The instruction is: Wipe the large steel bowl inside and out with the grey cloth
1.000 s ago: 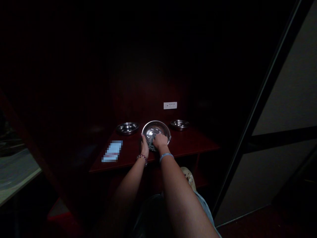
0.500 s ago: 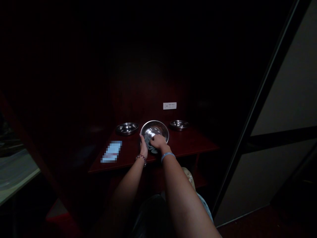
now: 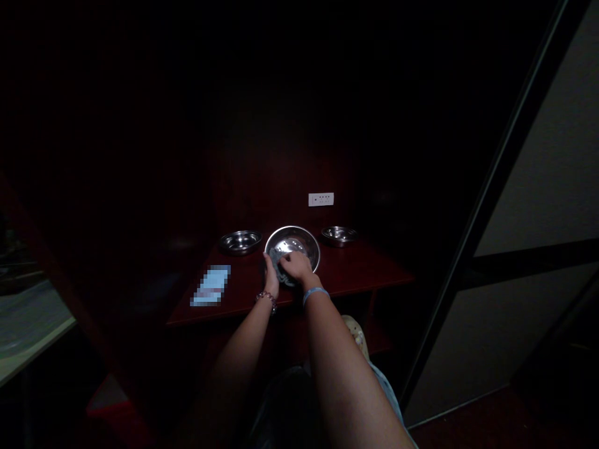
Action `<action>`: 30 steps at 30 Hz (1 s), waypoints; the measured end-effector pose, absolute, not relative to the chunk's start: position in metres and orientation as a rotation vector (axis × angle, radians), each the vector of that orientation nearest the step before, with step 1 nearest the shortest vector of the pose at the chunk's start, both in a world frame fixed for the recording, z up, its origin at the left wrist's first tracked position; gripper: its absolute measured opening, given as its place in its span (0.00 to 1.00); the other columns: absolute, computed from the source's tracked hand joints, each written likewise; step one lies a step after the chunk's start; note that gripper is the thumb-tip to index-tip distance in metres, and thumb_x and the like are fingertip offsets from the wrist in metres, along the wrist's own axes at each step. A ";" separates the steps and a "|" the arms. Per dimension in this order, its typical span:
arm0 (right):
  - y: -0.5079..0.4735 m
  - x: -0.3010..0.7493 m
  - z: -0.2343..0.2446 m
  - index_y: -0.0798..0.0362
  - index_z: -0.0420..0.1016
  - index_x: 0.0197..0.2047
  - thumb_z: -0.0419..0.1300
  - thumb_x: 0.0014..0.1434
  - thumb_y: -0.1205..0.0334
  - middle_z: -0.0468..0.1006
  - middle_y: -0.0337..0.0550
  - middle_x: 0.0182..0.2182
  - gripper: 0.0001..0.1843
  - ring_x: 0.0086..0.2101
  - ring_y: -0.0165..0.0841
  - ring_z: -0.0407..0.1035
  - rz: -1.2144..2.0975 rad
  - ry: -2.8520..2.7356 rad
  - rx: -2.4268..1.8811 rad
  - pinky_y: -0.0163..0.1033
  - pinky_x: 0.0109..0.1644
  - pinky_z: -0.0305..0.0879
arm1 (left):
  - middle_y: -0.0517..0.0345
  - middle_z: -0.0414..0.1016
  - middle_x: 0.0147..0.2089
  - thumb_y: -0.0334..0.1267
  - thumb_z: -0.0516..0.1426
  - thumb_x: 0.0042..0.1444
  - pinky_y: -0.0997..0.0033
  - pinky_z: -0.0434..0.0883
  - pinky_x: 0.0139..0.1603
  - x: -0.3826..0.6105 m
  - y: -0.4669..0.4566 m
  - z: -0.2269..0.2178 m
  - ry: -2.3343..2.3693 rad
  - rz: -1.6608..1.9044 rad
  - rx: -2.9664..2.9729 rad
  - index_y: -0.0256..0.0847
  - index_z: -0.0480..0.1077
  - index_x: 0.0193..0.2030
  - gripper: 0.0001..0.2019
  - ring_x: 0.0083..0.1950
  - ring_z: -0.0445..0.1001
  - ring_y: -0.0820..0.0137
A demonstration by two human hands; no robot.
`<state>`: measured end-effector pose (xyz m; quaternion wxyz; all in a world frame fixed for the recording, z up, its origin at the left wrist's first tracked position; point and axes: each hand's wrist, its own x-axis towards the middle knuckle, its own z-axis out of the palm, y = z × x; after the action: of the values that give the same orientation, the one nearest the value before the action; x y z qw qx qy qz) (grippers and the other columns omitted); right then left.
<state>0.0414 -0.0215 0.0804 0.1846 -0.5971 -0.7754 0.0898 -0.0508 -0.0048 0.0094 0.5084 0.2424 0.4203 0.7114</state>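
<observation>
A shiny steel bowl (image 3: 292, 237) is tilted toward me above the dark red desk. My left hand (image 3: 271, 275) grips its left rim, thumb up along the edge and the other fingers hidden behind. Inside the bowl, my right hand (image 3: 297, 267) is closed on a grey-green cloth (image 3: 277, 260) and presses it against the lower left of the inner wall. Part of the cloth hangs over the bowl's near rim.
Two more steel bowls stand on the desk (image 3: 374, 268), one at the left (image 3: 240, 242) and one at the right (image 3: 339, 235). A pale blue blurred sheet (image 3: 210, 285) lies near the left edge. A white socket (image 3: 321, 199) sits on the back wall.
My right hand has shifted slightly left and up inside the bowl with the cloth. My left hand keeps its hold on the rim, and the bowl has barely moved.
</observation>
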 end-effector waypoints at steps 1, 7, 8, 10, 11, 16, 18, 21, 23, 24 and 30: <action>-0.022 0.041 0.081 0.48 0.90 0.62 0.53 0.79 0.54 0.89 0.50 0.61 0.24 0.62 0.46 0.81 0.277 -2.189 -1.674 0.42 0.65 0.74 | 0.44 0.86 0.66 0.58 0.46 0.82 0.62 0.72 0.77 -0.051 -0.004 0.009 1.013 1.717 0.586 0.38 0.82 0.62 0.31 0.75 0.78 0.59; -0.022 0.041 0.081 0.46 0.90 0.62 0.54 0.79 0.54 0.88 0.46 0.62 0.23 0.63 0.45 0.80 0.297 -2.192 -1.635 0.41 0.65 0.73 | 0.46 0.88 0.62 0.59 0.43 0.82 0.61 0.73 0.77 -0.050 -0.005 0.008 1.011 1.725 0.623 0.40 0.83 0.60 0.32 0.75 0.78 0.60; -0.022 0.041 0.081 0.46 0.90 0.62 0.54 0.79 0.54 0.88 0.46 0.62 0.23 0.63 0.45 0.79 0.298 -2.188 -1.631 0.41 0.65 0.73 | 0.46 0.88 0.62 0.58 0.43 0.82 0.60 0.73 0.77 -0.050 -0.005 0.007 1.017 1.722 0.631 0.39 0.83 0.60 0.32 0.75 0.79 0.59; -0.022 0.041 0.080 0.46 0.90 0.62 0.54 0.79 0.54 0.88 0.46 0.62 0.23 0.63 0.45 0.79 0.298 -2.182 -1.623 0.41 0.65 0.73 | 0.44 0.88 0.62 0.59 0.43 0.82 0.59 0.73 0.77 -0.051 -0.005 0.006 1.032 1.715 0.646 0.39 0.83 0.60 0.33 0.75 0.79 0.58; -0.022 0.041 0.080 0.45 0.90 0.62 0.54 0.78 0.54 0.88 0.46 0.62 0.23 0.63 0.45 0.79 0.296 -2.179 -1.619 0.42 0.65 0.73 | 0.44 0.88 0.62 0.59 0.42 0.82 0.58 0.73 0.77 -0.051 -0.004 0.005 1.036 1.711 0.658 0.39 0.83 0.60 0.33 0.74 0.79 0.58; -0.021 0.042 0.078 0.46 0.90 0.61 0.54 0.78 0.55 0.89 0.46 0.61 0.23 0.62 0.45 0.80 0.286 -2.181 -1.594 0.42 0.63 0.74 | 0.43 0.86 0.65 0.60 0.42 0.82 0.57 0.72 0.78 -0.052 -0.001 0.000 1.029 1.714 0.715 0.38 0.82 0.62 0.34 0.74 0.80 0.57; -0.020 0.043 0.078 0.46 0.90 0.62 0.54 0.79 0.55 0.89 0.46 0.61 0.23 0.61 0.45 0.80 0.281 -2.184 -1.585 0.42 0.63 0.74 | 0.42 0.85 0.67 0.60 0.42 0.82 0.58 0.72 0.78 -0.052 0.001 -0.001 1.032 1.717 0.715 0.38 0.82 0.62 0.34 0.74 0.80 0.58; -0.020 0.042 0.078 0.46 0.90 0.62 0.53 0.79 0.55 0.89 0.47 0.60 0.24 0.61 0.45 0.80 0.269 -2.189 -1.572 0.43 0.63 0.74 | 0.42 0.84 0.69 0.60 0.43 0.82 0.60 0.70 0.79 -0.053 0.002 -0.003 1.044 1.723 0.720 0.38 0.81 0.63 0.33 0.76 0.78 0.59; -0.020 0.042 0.078 0.46 0.89 0.62 0.53 0.79 0.55 0.89 0.47 0.61 0.24 0.61 0.45 0.80 0.257 -2.191 -1.569 0.43 0.64 0.74 | 0.44 0.84 0.69 0.59 0.44 0.82 0.59 0.69 0.80 -0.053 0.004 -0.003 1.048 1.736 0.727 0.39 0.81 0.64 0.32 0.76 0.77 0.60; -0.020 0.042 0.078 0.46 0.89 0.63 0.54 0.79 0.54 0.89 0.47 0.61 0.24 0.61 0.45 0.80 0.252 -2.193 -1.568 0.43 0.64 0.74 | 0.45 0.85 0.68 0.58 0.44 0.82 0.58 0.69 0.80 -0.053 0.004 -0.003 1.047 1.744 0.729 0.39 0.81 0.64 0.31 0.76 0.77 0.60; -0.015 0.041 0.074 0.48 0.89 0.64 0.55 0.78 0.54 0.88 0.48 0.62 0.23 0.62 0.46 0.79 0.244 -2.179 -1.522 0.45 0.67 0.73 | 0.45 0.85 0.68 0.55 0.44 0.83 0.58 0.68 0.81 -0.053 0.006 -0.004 0.985 1.788 0.752 0.40 0.82 0.62 0.30 0.78 0.76 0.59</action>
<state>0.0410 -0.0151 0.0738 0.2339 -0.5544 -0.7938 0.0888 -0.0528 0.0061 -0.0037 0.4645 0.3061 0.4009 0.7279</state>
